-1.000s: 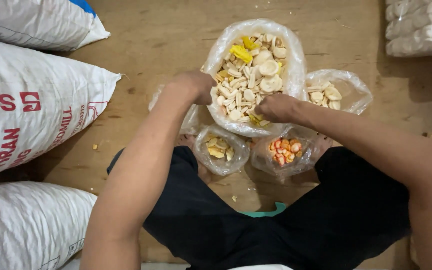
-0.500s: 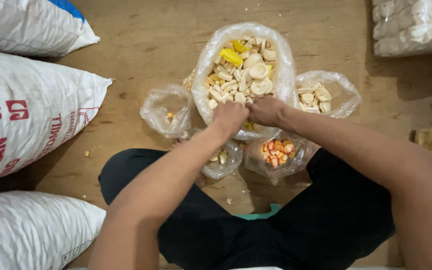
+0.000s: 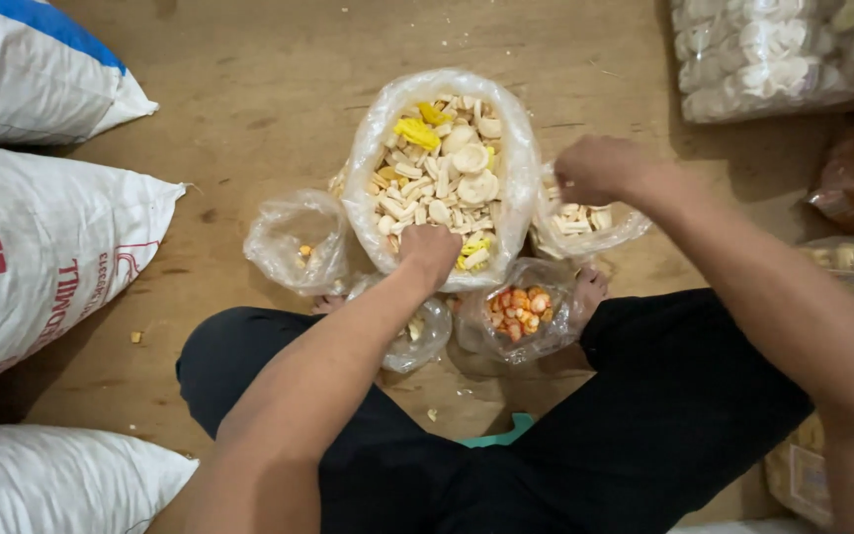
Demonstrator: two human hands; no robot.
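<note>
- the fingers of the left hand (image 3: 429,252) are curled down into the big bag (image 3: 437,178) at its near edge; whether they pinch a piece or are just clenched cannot be told.
- the right hand (image 3: 595,168) is closed in a loose fist over the small bag of pale pieces (image 3: 580,220); anything inside the fist is hidden.
- a small bag under the left forearm (image 3: 417,331) is mostly covered, its contents hard to make out.
- the sacks (image 3: 42,247) on the left and the packed bags (image 3: 763,54) at the top right are cut off by the frame.
- everything sits on a bare brown wooden floor (image 3: 249,99) with a few crumbs scattered on it.
- the big bag stands open in front of the person's crossed legs, full of white, cream and yellow pieces.
- just beside it: a nearly empty bag (image 3: 298,242) on the left and a bag of orange pieces (image 3: 521,311) in front.
</note>
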